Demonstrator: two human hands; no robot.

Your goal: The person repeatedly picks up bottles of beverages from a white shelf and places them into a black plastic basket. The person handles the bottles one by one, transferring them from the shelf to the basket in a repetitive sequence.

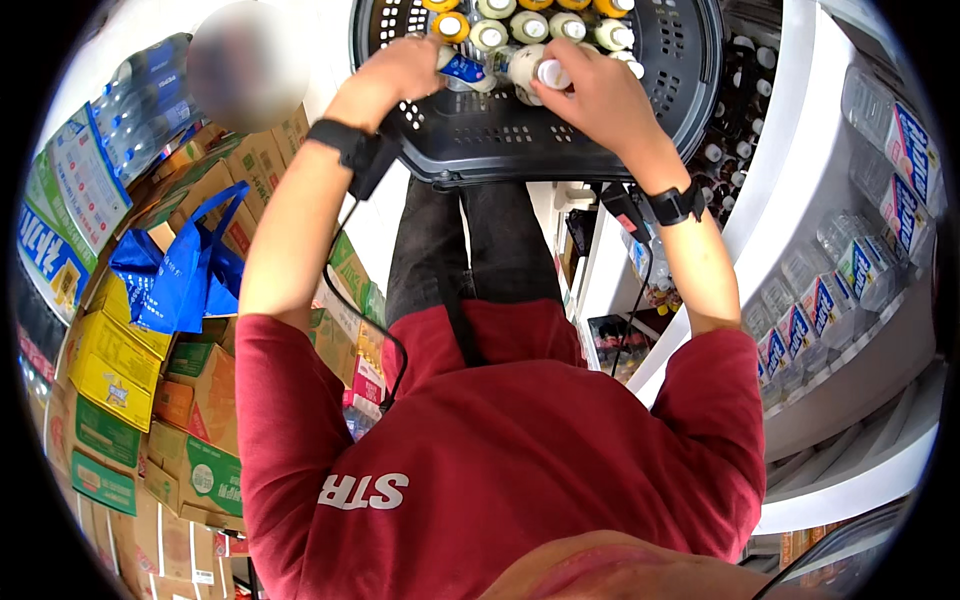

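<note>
My left hand (405, 69) is over the left side of a black plastic basket (510, 154), its fingers closed around one end of a small bottle with a blue label (463, 69). That bottle lies tilted on its side. My right hand (604, 86) grips a pale bottle with a white cap (553, 73), the cap pointing towards me. Beyond both hands, several upright bottles stand in rows in the basket. Some are pale, like the white-capped bottle (530, 27); others are orange, like the orange bottle (450, 27). My fingers hide parts of both held bottles.
Stacked cardboard boxes (202, 465) fill the left side, with a blue bag (184, 270) on them and packs of bottled drinks (146, 105) farther up. At right, a white shelf (780, 150) holds clear bottles (817, 300). Cables hang from both wrist straps. Another person (247, 67) appears upper left.
</note>
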